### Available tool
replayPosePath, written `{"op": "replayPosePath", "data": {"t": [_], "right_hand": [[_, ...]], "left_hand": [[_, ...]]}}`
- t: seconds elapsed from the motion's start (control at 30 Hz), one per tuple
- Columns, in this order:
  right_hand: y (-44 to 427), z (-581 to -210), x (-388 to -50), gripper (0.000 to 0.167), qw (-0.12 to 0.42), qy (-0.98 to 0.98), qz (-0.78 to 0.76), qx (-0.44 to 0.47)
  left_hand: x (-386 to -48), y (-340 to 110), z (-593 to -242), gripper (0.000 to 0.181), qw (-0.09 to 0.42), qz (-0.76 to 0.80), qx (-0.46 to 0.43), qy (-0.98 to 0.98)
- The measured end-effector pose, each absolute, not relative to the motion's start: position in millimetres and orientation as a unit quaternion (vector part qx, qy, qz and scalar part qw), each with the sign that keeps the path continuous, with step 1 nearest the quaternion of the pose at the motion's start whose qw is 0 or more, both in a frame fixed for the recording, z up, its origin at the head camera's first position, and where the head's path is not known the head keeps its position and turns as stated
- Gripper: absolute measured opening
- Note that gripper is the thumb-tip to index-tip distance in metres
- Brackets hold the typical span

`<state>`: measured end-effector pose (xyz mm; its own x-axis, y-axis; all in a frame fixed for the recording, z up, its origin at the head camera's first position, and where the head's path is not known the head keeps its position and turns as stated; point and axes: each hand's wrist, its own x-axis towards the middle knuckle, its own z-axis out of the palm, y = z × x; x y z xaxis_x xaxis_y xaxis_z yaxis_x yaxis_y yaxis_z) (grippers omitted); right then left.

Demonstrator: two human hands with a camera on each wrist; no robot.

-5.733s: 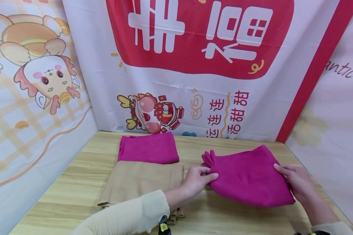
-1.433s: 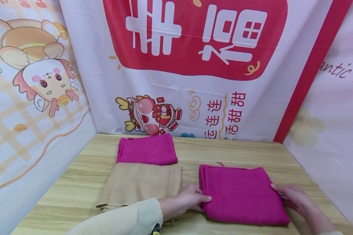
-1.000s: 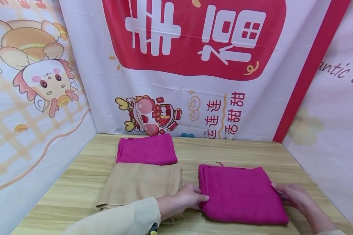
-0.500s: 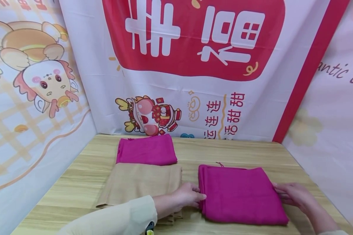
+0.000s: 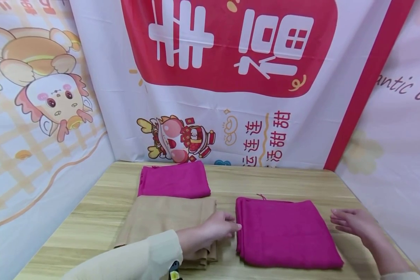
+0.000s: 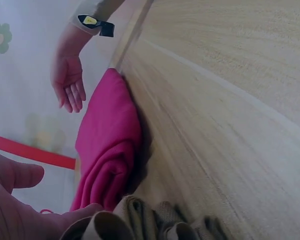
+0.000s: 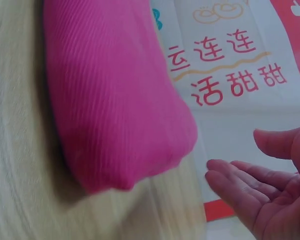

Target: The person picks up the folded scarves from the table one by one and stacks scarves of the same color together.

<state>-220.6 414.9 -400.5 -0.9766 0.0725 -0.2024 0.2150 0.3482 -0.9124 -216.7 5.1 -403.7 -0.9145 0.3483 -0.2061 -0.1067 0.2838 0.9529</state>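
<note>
- My left hand (image 5: 213,229) is just beside the left edge of the near magenta cloth (image 5: 288,233); its fingers are loosely bent with the thumb spread away from them, and they hold nothing. I cannot tell whether a fingertip brushes the fold.
- My right hand (image 5: 357,223) is off the other side of that cloth, apart from it. Its fingers are extended and the thumb stands wide, as my right wrist view shows, with nothing in the palm.
- The near magenta cloth lies flat on the wooden table (image 5: 273,181), to the right, folded into a thick squarish bundle. Its layers stack along the left side, and a bit of dark red thread (image 5: 261,196) sticks out past its far edge.
- To the left lies a folded beige cloth (image 5: 164,216), its layers loose at the near right corner. My left forearm, in a cream sleeve (image 5: 133,254), crosses over its near part.
- Behind the beige cloth is the far magenta cloth (image 5: 176,179), also folded, near the back edge of the table.
- A printed white-and-red backdrop (image 5: 203,97) hangs behind the table.
</note>
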Motion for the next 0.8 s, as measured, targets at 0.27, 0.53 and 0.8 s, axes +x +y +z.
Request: {"op": "replayPosePath", "data": {"t": [0.27, 0.53, 0.8], "right_hand": [[389.8, -390.4, -223.6, 0.064, -0.005, 0.793, -0.607, 0.052], [354.2, -377.5, -235.8, 0.04, -0.029, 0.764, -0.644, 0.028], [320.1, -360.8, -247.0, 0.052, -0.021, 0.759, -0.651, 0.026]], "left_hand": [[-225.0, -4.0, -386.7, 0.04, 0.203, 0.636, 0.085, 0.74], [-239.5, -21.2, -369.6, 0.029, 0.179, 0.653, 0.094, 0.73], [-263.6, -56.8, -353.1, 0.031, 0.129, 0.674, 0.051, 0.726]]}}
